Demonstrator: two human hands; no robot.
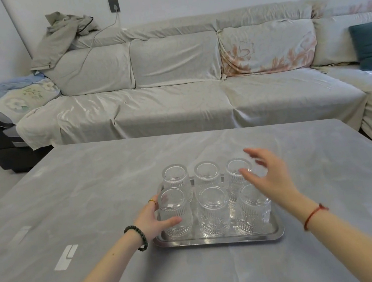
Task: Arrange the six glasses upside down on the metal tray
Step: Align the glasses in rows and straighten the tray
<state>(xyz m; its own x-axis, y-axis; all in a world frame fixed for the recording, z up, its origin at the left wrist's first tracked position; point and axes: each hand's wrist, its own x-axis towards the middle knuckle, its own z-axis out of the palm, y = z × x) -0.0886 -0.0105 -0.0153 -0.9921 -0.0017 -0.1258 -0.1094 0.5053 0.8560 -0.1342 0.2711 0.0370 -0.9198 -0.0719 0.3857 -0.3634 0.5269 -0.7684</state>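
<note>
All six glasses stand upside down on the tray [218, 240]. The left hand [152, 219] wraps the near-left glass [174, 211]; best to nudge it square gently. The right hand [267, 177] hovers spread, fingers apart, over the far-right glass [237, 172]

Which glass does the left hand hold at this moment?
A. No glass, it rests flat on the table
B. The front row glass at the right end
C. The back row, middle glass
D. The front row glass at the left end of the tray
D: the left hand wraps its thumb and fingers around the front-left glass on the metal tray, while the right hand hovers open over the right-side glasses.
</note>
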